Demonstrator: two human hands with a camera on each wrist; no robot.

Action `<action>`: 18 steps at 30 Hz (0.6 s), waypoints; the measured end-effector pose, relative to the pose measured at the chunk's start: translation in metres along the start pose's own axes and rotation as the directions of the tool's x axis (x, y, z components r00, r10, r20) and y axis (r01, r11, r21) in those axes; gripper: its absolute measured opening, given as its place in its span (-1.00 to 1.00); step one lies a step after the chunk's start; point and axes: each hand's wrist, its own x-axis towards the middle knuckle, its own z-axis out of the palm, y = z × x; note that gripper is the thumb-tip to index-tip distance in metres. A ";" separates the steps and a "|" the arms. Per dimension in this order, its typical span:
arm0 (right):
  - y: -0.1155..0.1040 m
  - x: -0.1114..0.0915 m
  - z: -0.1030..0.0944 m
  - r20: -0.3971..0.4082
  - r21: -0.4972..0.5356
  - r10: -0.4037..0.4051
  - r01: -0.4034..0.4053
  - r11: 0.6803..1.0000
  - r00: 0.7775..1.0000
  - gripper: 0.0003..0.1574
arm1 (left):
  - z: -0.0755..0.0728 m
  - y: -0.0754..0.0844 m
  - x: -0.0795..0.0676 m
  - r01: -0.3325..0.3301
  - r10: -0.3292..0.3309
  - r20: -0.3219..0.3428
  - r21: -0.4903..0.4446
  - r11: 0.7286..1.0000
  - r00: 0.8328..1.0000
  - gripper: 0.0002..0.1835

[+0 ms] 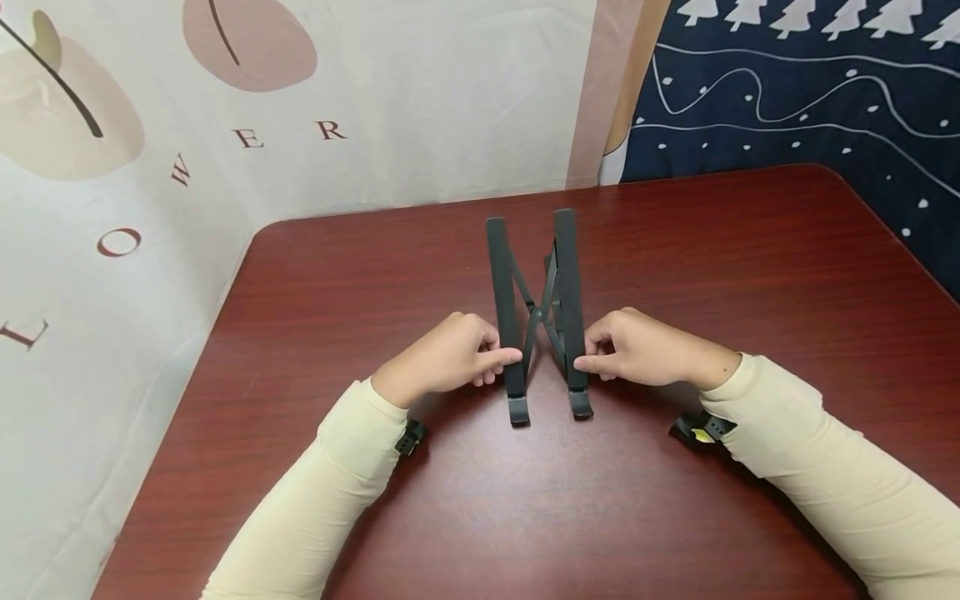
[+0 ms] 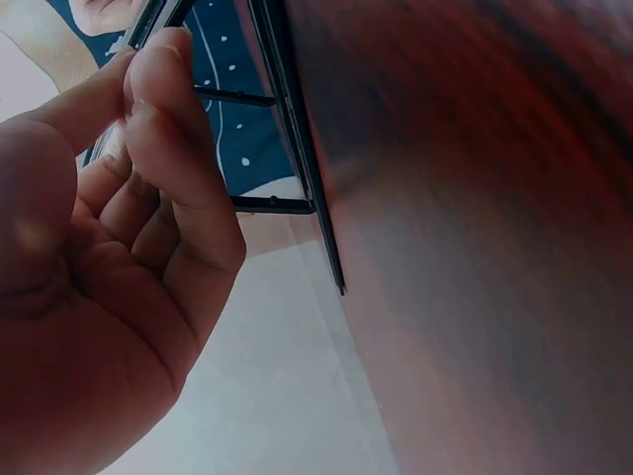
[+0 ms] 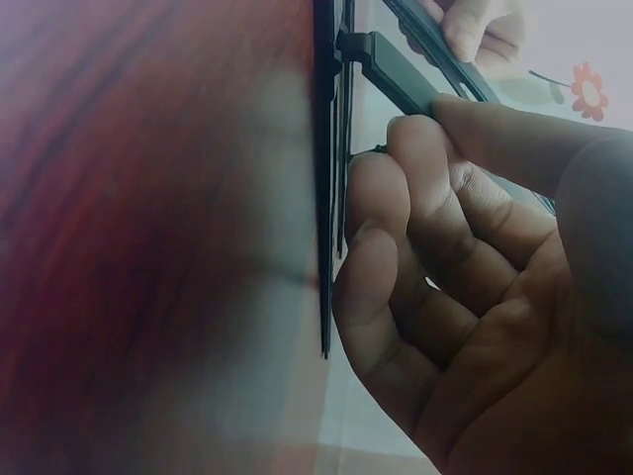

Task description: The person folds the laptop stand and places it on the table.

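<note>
A black folding laptop stand stands partly spread on the table, its two long arms joined by crossed struts. Small upturned lips finish the arms at the near end. My left hand pinches the left arm near its lower end, thumb on top and fingers curled beneath. On the other side, my right hand grips the right arm in the same way. The right wrist view shows the stand's raised arm between thumb and forefinger. Low along the tabletop runs a thin base bar in the left wrist view.
The reddish-brown table has rounded far corners. Behind it hang a pale printed cloth and a dark blue cloth with white trees. Black straps with small devices sit at both wrists, over cream sleeves.
</note>
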 end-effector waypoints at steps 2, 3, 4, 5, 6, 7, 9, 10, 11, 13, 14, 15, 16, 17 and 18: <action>-0.001 0.000 0.000 -0.006 -0.007 -0.003 0.003 1.000 1.000 -0.58 | 0.001 0.001 0.000 0.003 -0.003 -0.007 -0.006 1.000 1.000 -0.59; -0.002 -0.001 0.000 -0.008 -0.010 -0.002 0.001 1.000 1.000 -0.58 | 0.001 0.001 0.000 0.005 -0.005 -0.010 -0.006 1.000 1.000 -0.59; -0.002 -0.001 0.000 -0.008 -0.013 0.000 0.000 1.000 1.000 -0.58 | 0.001 0.001 0.000 0.008 -0.008 -0.010 -0.006 1.000 1.000 -0.59; -0.002 -0.001 0.001 -0.007 -0.013 0.001 -0.001 1.000 1.000 -0.58 | 0.001 0.001 0.000 0.010 -0.010 -0.011 -0.005 1.000 1.000 -0.59; -0.002 -0.001 0.001 -0.006 -0.012 0.001 -0.001 1.000 1.000 -0.58 | 0.001 0.001 0.000 0.012 -0.012 -0.013 -0.003 1.000 1.000 -0.59; -0.002 -0.001 0.001 -0.006 -0.011 0.000 0.000 1.000 1.000 -0.58 | 0.001 0.002 0.000 0.013 -0.013 -0.015 -0.001 1.000 1.000 -0.59; -0.001 0.000 0.001 -0.005 -0.007 -0.003 0.003 1.000 1.000 -0.58 | 0.001 0.003 0.000 0.017 -0.017 -0.022 0.008 1.000 1.000 -0.58; 0.000 0.000 0.001 -0.004 -0.005 -0.005 0.005 1.000 1.000 -0.58 | 0.001 0.003 -0.001 0.021 -0.021 -0.025 0.012 1.000 0.999 -0.58; 0.000 0.000 0.001 -0.002 -0.002 -0.009 0.009 1.000 1.000 -0.58 | 0.001 0.004 -0.001 0.025 -0.025 -0.031 0.019 0.999 0.999 -0.57; 0.000 0.000 0.000 0.002 0.003 -0.012 0.012 1.000 1.000 -0.59 | 0.001 0.006 -0.002 0.038 -0.036 -0.043 0.037 0.999 0.998 -0.56; 0.001 0.000 0.000 0.005 0.004 -0.011 0.011 1.000 1.000 -0.59 | 0.000 0.007 -0.003 0.045 -0.043 -0.047 0.046 0.998 0.998 -0.56; 0.001 0.000 -0.001 0.011 0.006 -0.007 0.007 1.000 1.000 -0.60 | 0.000 0.007 -0.003 0.052 -0.050 -0.047 0.054 0.997 0.998 -0.55; 0.000 0.000 -0.001 0.016 0.007 -0.004 0.004 1.000 1.000 -0.60 | 0.000 0.008 -0.003 0.060 -0.057 -0.047 0.064 0.996 0.997 -0.55; 0.000 0.000 -0.002 0.020 0.009 -0.001 0.001 1.000 1.000 -0.59 | 0.000 0.008 -0.004 0.066 -0.062 -0.047 0.074 0.995 0.997 -0.54; 0.000 -0.001 -0.002 0.025 0.010 0.004 -0.004 1.000 1.000 -0.59 | 0.000 0.009 -0.004 0.069 -0.066 -0.046 0.079 0.994 0.997 -0.54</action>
